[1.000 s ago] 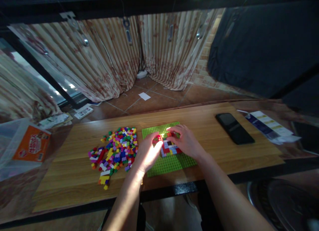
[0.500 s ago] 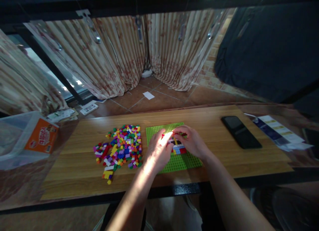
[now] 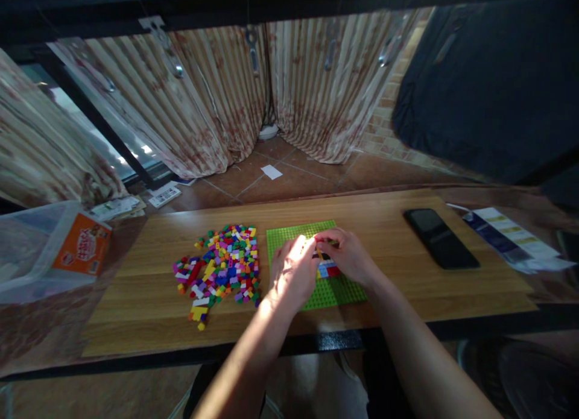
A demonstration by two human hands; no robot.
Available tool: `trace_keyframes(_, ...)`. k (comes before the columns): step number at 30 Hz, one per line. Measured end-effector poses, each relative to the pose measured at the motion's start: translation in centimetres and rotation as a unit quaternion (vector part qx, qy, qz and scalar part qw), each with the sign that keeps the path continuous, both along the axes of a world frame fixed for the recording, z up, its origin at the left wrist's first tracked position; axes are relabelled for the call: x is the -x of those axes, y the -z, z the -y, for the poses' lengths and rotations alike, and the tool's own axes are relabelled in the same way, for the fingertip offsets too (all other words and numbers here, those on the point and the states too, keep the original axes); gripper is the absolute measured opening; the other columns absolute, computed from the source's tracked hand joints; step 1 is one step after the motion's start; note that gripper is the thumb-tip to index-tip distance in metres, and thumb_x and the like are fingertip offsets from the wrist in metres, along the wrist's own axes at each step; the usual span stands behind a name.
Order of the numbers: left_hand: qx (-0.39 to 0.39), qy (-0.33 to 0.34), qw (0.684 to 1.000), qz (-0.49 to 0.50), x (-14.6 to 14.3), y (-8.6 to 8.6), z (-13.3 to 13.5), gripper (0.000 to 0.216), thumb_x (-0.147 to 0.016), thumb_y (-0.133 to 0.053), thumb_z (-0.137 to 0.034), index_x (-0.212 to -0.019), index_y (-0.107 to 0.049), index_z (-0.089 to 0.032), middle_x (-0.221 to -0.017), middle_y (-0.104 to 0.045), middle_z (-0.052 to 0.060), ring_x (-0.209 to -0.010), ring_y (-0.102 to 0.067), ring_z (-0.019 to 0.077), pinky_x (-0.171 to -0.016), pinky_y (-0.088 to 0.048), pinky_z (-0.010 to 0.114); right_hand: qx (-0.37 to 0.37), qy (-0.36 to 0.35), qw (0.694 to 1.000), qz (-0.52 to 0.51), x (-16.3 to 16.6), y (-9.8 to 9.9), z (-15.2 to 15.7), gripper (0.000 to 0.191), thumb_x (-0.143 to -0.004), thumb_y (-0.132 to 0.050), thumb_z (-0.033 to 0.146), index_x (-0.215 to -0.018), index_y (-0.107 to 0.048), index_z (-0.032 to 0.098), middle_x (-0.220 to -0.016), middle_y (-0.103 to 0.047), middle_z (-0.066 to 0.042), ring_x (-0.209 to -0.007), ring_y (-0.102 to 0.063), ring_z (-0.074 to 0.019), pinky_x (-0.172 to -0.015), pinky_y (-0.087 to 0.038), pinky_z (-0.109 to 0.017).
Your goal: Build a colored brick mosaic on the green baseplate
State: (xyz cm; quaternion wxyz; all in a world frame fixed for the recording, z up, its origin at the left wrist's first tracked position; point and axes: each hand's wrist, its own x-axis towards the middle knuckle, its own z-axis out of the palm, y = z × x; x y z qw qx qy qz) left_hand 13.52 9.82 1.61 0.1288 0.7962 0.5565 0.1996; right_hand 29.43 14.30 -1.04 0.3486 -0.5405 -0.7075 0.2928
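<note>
A green studded baseplate (image 3: 337,297) lies on the wooden table, and rows of toy bricks (image 3: 328,269) in blue, red, yellow, white and black stand on it. My left hand (image 3: 294,268) is over the plate's left half, fingers bent and drawn together at the built bricks. From the right, my right hand (image 3: 346,253) reaches in with thumb and index finger pinched close to the left fingertips. Something small and reddish shows at the meeting fingertips, but I cannot tell whether it is a brick. Both hands hide much of the build.
Left of the plate spreads a pile of loose colourful bricks (image 3: 230,268). A black phone (image 3: 441,238) lies on the table (image 3: 145,298) at the right. A clear plastic bin (image 3: 40,250) with an orange label stands beyond the left end; papers (image 3: 515,235) lie off the right end.
My left hand has shifted slightly right, its fingers drawing in closer to the right fingertips. My right hand stays nearly in place. The view has moved a little.
</note>
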Motion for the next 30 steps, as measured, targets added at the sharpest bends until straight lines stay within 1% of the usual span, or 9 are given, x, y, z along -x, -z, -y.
trace_keyframes(4, 0.005, -0.022, 1.000, -0.020, -0.6, 0.0, 0.1, 0.035, -0.092, -0.050, -0.022, -0.125, -0.059, -0.020, -0.120, -0.062, 0.011, -0.111, -0.056, 0.0294, -0.096, -0.046, 0.047, 0.023, 0.007, 0.999, -0.025, 0.0, 0.1, -0.1, 0.020, -0.081, -0.061, 0.029, -0.089, -0.076, 0.020, -0.087, -0.074, -0.005, -0.079, -0.066, -0.0201, -0.074, -0.050, -0.033)
trace_keyframes(6, -0.007, -0.020, 1.000, 0.014, -0.5, 0.6, 0.0, 0.035, -0.092, -0.048, -0.020, -0.126, -0.059, -0.020, -0.123, -0.062, 0.010, -0.114, -0.055, 0.0285, -0.099, -0.046, 0.046, 0.038, 0.003, 0.998, -0.049, 0.0, 0.2, -0.1, 0.021, -0.080, -0.061, 0.033, -0.089, -0.076, 0.020, -0.083, -0.074, -0.004, -0.074, -0.065, -0.0189, -0.070, -0.050, -0.031)
trace_keyframes(9, -0.033, -0.002, 0.994, 0.102, 0.1, 1.8, -0.2, 0.037, -0.094, -0.045, -0.020, -0.128, -0.059, -0.018, -0.130, -0.061, 0.010, -0.121, -0.053, 0.0258, -0.107, -0.044, 0.042, 0.075, -0.001, 0.993, -0.086, -0.2, 0.5, -0.1, 0.026, -0.077, -0.063, 0.038, -0.090, -0.076, 0.019, -0.080, -0.074, -0.004, -0.071, -0.064, -0.0177, -0.067, -0.050, -0.030)
trace_keyframes(12, -0.031, -0.003, 0.986, 0.163, 0.6, 2.5, -0.4, 0.039, -0.094, -0.045, -0.022, -0.130, -0.059, -0.015, -0.134, -0.059, 0.013, -0.126, -0.052, 0.0260, -0.112, -0.041, 0.042, 0.102, 0.021, 0.987, -0.120, -0.3, 0.8, -0.1, 0.034, -0.075, -0.066, 0.043, -0.098, -0.075, 0.019, -0.087, -0.075, -0.005, -0.076, -0.066, -0.0187, -0.072, -0.051, -0.031)
trace_keyframes(16, 0.007, -0.018, 0.978, 0.209, 0.9, 1.9, -0.6, 0.045, -0.092, -0.048, -0.022, -0.137, -0.052, -0.015, -0.140, -0.055, 0.014, -0.131, -0.050, 0.0261, -0.114, -0.039, 0.044, 0.082, 0.074, 0.977, -0.183, -0.5, 1.3, -0.3, 0.035, -0.080, -0.061, 0.043, -0.101, -0.075, 0.019, -0.101, -0.076, -0.006, -0.089, -0.069, -0.0205, -0.081, -0.053, -0.033)
trace_keyframes(18, 0.028, -0.046, 0.975, 0.217, 1.2, 1.4, -0.9, 0.044, -0.092, -0.048, -0.022, -0.136, -0.053, -0.017, -0.140, -0.055, 0.013, -0.131, -0.050, 0.0257, -0.114, -0.040, 0.044, 0.062, 0.087, 0.980, -0.166, -0.7, 1.4, -0.5, 0.033, -0.083, -0.058, 0.043, -0.098, -0.076, 0.020, -0.101, -0.076, -0.006, -0.091, -0.069, -0.0216, -0.083, -0.053, -0.034)
trace_keyframes(22, 0.040, -0.105, 0.975, 0.193, 2.5, 0.7, -1.5, 0.042, -0.092, -0.048, -0.020, -0.132, -0.056, -0.015, -0.133, -0.060, 0.015, -0.126, -0.055, 0.0261, -0.110, -0.043, 0.044, 0.046, 0.071, 0.992, -0.089, -0.8, 1.5, -0.3, 0.035, -0.087, -0.053, 0.044, -0.099, -0.077, 0.021, -0.101, -0.076, -0.006, -0.094, -0.069, -0.0235, -0.084, -0.052, -0.036)
trace_keyframes(26, 0.010, -0.138, 0.978, 0.157, 4.5, 0.5, -2.1, 0.044, -0.089, -0.049, -0.016, -0.133, -0.054, -0.009, -0.131, -0.061, 0.017, -0.122, -0.057, 0.0254, -0.107, -0.045, 0.041, 0.062, 0.052, 0.996, -0.027, -0.7, 1.2, 0.1, 0.038, -0.087, -0.052, 0.047, -0.100, -0.076, 0.021, -0.100, -0.076, -0.007, -0.089, -0.070, -0.0242, -0.078, -0.053, -0.035)
trace_keyframes(30, -0.021, -0.231, 0.967, 0.103, 7.9, -0.1, -2.6, 0.041, -0.089, -0.048, -0.014, -0.129, -0.057, -0.009, -0.125, -0.065, 0.017, -0.119, -0.059, 0.0254, -0.105, -0.046, 0.039, 0.059, 0.042, 0.997, 0.022, -0.6, 0.9, 0.2, 0.039, -0.086, -0.051, 0.048, -0.098, -0.077, 0.022, -0.096, -0.077, -0.007, -0.085, -0.070, -0.0248, -0.076, -0.052, -0.036)
